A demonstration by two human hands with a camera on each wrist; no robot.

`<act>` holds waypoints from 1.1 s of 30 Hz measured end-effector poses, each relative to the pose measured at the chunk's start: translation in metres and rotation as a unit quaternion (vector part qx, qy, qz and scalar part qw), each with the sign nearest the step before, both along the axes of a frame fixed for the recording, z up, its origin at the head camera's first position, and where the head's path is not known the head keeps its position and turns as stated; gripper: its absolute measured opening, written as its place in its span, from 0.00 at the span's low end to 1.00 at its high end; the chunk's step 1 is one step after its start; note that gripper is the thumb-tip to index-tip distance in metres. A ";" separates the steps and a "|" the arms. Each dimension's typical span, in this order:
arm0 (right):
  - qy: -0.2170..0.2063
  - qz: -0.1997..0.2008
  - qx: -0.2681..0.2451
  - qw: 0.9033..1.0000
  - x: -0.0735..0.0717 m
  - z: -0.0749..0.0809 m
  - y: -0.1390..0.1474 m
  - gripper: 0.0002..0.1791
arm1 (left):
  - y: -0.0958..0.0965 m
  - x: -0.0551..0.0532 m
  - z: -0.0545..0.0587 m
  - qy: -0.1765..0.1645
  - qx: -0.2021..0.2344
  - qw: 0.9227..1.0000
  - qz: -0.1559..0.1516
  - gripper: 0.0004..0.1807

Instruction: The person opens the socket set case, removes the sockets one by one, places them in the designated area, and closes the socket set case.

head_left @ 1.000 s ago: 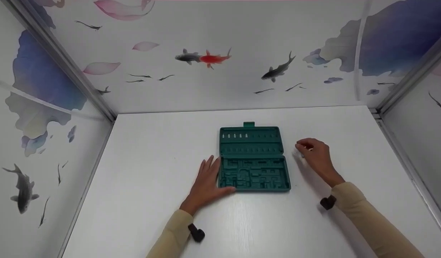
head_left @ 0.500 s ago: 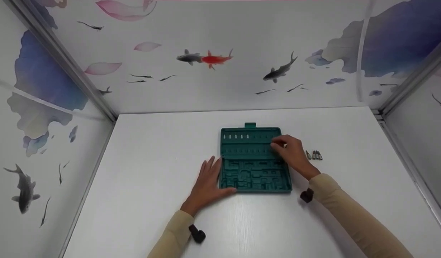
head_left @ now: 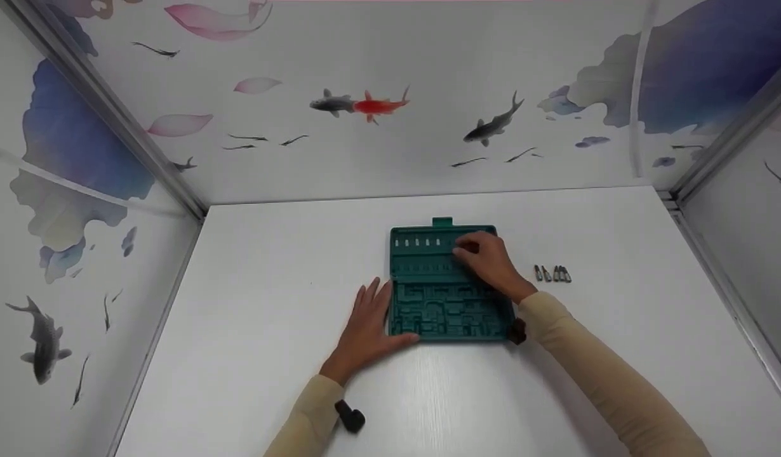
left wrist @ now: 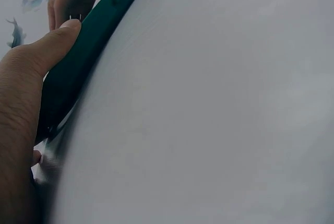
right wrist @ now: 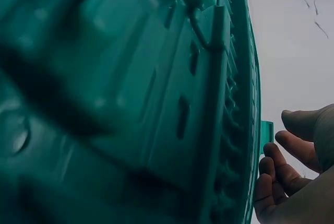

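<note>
The left arm (head_left: 308, 400), in a beige cloth sleeve, slanted forward; the left hand (head_left: 365, 330) lay spread, fingers (head_left: 360, 295) straight, thumb stretched inward. The right arm (head_left: 606, 374), sleeved alike, angled inward; the right hand (head_left: 491, 261) had bent fingers (right wrist: 284, 169), thumb facing the index finger.

White table (head_left: 270, 285), open green case (head_left: 451, 308) near the middle, small metal bits (head_left: 557, 274) lying to its right.
</note>
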State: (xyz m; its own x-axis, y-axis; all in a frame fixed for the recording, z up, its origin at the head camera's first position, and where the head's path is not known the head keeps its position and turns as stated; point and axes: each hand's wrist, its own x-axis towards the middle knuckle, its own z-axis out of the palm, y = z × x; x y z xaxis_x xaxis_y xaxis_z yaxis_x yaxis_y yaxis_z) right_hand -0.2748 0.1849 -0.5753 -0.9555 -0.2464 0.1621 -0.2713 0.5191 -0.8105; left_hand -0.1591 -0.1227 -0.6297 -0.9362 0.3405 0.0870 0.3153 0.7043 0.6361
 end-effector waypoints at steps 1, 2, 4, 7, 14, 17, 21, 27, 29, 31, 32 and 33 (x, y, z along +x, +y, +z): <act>0.001 0.001 0.002 1.000 -0.001 -0.001 -0.002 0.16 | 0.000 0.000 0.000 -0.001 0.000 1.000 0.000 0.69; 0.006 0.001 0.005 1.000 -0.002 -0.002 -0.005 0.16 | 0.000 0.000 -0.001 -0.002 0.001 1.000 0.000 0.69; 0.010 0.002 0.013 1.000 -0.004 -0.004 -0.009 0.16 | 0.001 0.000 -0.001 -0.001 -0.001 1.000 0.000 0.69; 0.016 0.005 0.024 1.000 -0.007 -0.006 -0.015 0.15 | 0.002 0.001 0.000 -0.005 -0.004 1.000 0.000 0.69; 0.022 0.010 0.018 1.000 -0.015 -0.010 -0.026 0.14 | 0.002 0.000 0.001 -0.007 -0.002 1.000 -0.003 0.69; 0.036 0.012 0.022 0.999 -0.019 -0.011 -0.031 0.14 | 0.002 0.000 0.001 -0.008 0.000 1.000 -0.006 0.68; 0.045 0.012 0.028 0.999 -0.022 -0.013 -0.035 0.14 | 0.001 -0.002 0.000 -0.009 -0.008 1.000 -0.010 0.68; 0.048 0.009 0.038 0.998 -0.028 -0.015 -0.040 0.16 | -0.001 -0.002 0.000 -0.007 -0.007 1.000 -0.009 0.69; 0.047 0.007 0.042 0.998 -0.029 -0.015 -0.041 0.16 | -0.001 -0.002 0.000 -0.006 -0.005 1.000 -0.009 0.69; 0.047 0.006 0.047 0.998 -0.031 -0.015 -0.042 0.17 | -0.001 -0.002 0.000 -0.004 -0.004 1.000 -0.010 0.68; 0.047 0.006 0.049 0.998 -0.031 -0.016 -0.042 0.17 | -0.002 -0.002 0.000 -0.002 -0.004 1.000 -0.011 0.68; 0.047 0.007 0.050 0.998 -0.032 -0.016 -0.042 0.18 | -0.002 -0.002 0.000 -0.001 -0.003 1.000 -0.011 0.68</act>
